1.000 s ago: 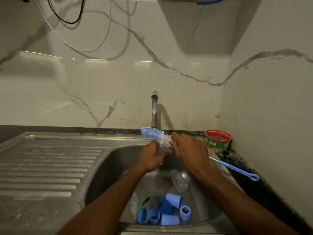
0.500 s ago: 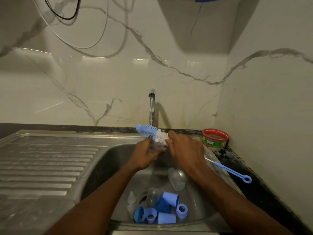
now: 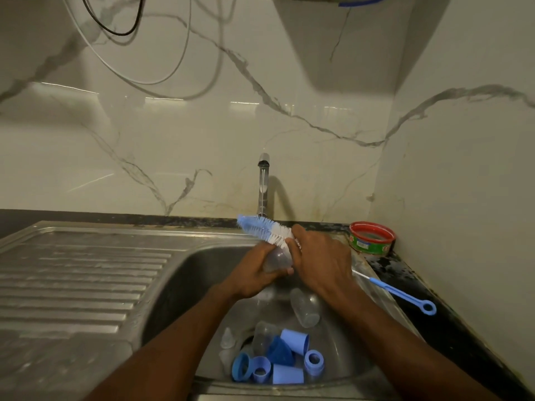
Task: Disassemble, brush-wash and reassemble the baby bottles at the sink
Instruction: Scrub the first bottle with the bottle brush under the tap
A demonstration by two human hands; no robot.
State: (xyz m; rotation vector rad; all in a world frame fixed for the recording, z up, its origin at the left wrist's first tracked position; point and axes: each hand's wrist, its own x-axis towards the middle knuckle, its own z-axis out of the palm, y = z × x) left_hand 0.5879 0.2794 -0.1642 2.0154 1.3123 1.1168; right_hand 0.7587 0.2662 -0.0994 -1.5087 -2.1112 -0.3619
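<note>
1. The left hand (image 3: 254, 274) curls its fingers round a clear baby bottle (image 3: 277, 259), holding it over the sink basin (image 3: 185, 273), just below the tap.
2. The right hand (image 3: 321, 261) grips the bottle brush (image 3: 265, 228) near its bristles; the blue-and-white bristle head sticks out up and to the left, resting against the top of the held bottle.
3. The tap (image 3: 263, 183) stands behind the hands, with a thin stream of water falling from its spout.
4. Lower in the basin lies a second clear bottle (image 3: 305, 308) on its side.
5. Near the drain sit blue caps and rings (image 3: 285, 361) in a cluster, with clear teats (image 3: 227, 338) just to their left.
6. On the dark counter to the right lies a thin blue brush (image 3: 399, 293), and behind it a red-rimmed tub (image 3: 372, 237).
7. The ribbed draining board (image 3: 81, 279) lies to the left.
</note>
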